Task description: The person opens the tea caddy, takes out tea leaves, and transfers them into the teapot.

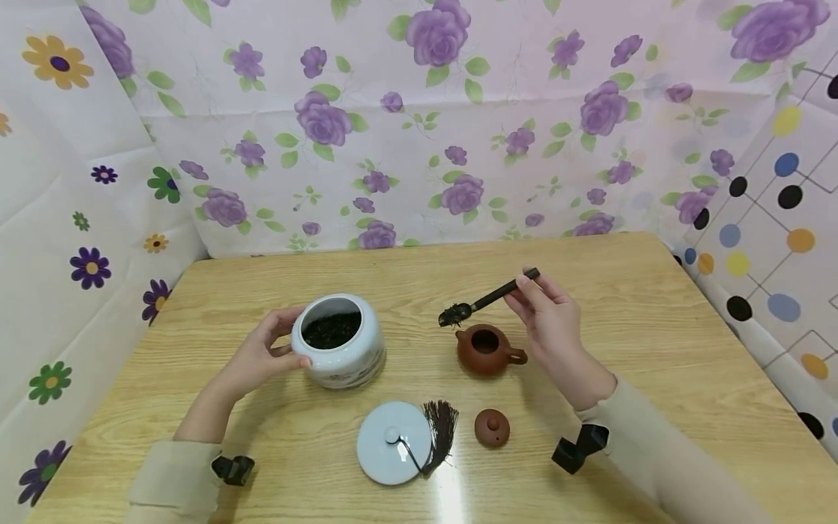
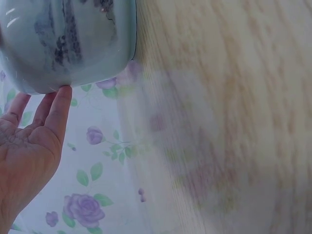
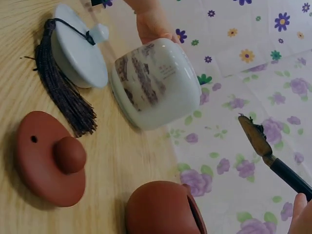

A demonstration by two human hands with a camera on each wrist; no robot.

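My left hand (image 1: 262, 358) grips the rim and side of a white porcelain tea jar (image 1: 353, 362), thumb on the near side and fingers on the far side. The jar tilts towards me, and dark tea leaves (image 1: 332, 331) show inside it. My right hand (image 1: 551, 327) pinches the dark handle of a tea scoop (image 1: 496, 294), whose bowl carries a small heap of tea leaves (image 3: 260, 127). That bowl hangs in the air above and left of a brown clay teapot (image 1: 483, 362). The teapot stands uncovered, spout to the left and handle to the right.
The jar's pale lid (image 1: 381, 457) lies near the front of the wooden table (image 1: 294, 444), its dark tassel (image 1: 442, 431) spread to the right. Beside it sits the teapot's small clay lid (image 1: 492, 428). Patterned cloth walls (image 1: 393, 160) stand behind and at both sides.
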